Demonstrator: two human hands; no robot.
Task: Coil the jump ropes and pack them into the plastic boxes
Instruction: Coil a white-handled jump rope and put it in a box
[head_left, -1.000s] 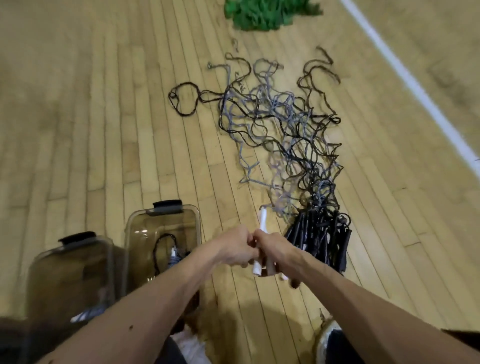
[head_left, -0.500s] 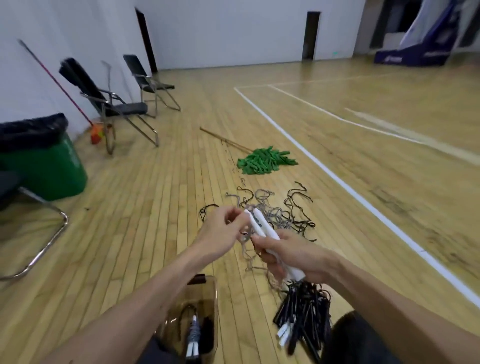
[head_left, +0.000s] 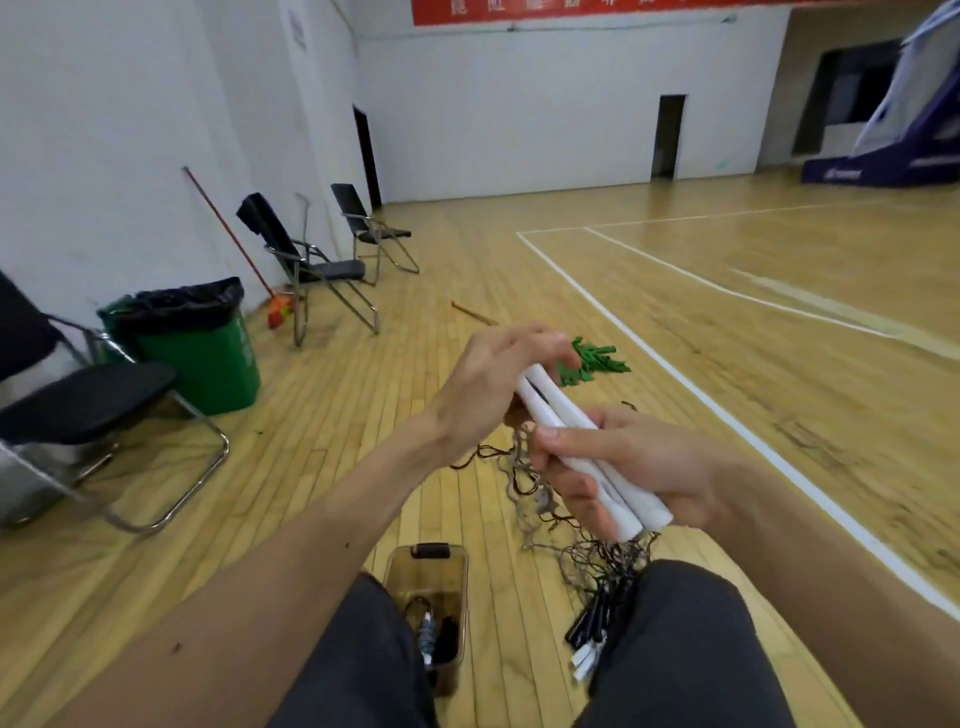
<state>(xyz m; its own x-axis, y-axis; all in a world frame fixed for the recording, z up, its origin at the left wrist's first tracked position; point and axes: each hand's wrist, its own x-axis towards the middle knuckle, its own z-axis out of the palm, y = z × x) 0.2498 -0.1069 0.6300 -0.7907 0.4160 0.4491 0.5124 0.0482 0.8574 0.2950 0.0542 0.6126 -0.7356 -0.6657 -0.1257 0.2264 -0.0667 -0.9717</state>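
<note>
The person's two hands meet near the middle of the view over a wooden gym floor (head_left: 322, 436). The right hand (head_left: 644, 462) is clenched round the lower half of a pair of white plastic jump-rope handles (head_left: 556, 413), thumb laid across the top. The handles lie side by side, slanting from five o'clock up to eleven o'clock. The left hand (head_left: 488, 389) grasps their upper ends, fingers curled over the tips. A kinked grey and black rope cord (head_left: 519, 467) hangs beneath the hands and trails to the floor.

At seven o'clock from the hands, between the person's dark-trousered knees, stands an open, translucent brownish plastic box (head_left: 402, 569) with a black latch; a coiled rope with a pale handle (head_left: 428, 631) lies inside. At six o'clock a bundle of mostly black rope handles (head_left: 597, 616) rests on the floor, touching the right knee.

Farther off at twelve o'clock lies a green mop head (head_left: 597, 361). At nine o'clock stands a green bin with a black liner (head_left: 208, 358).
</note>
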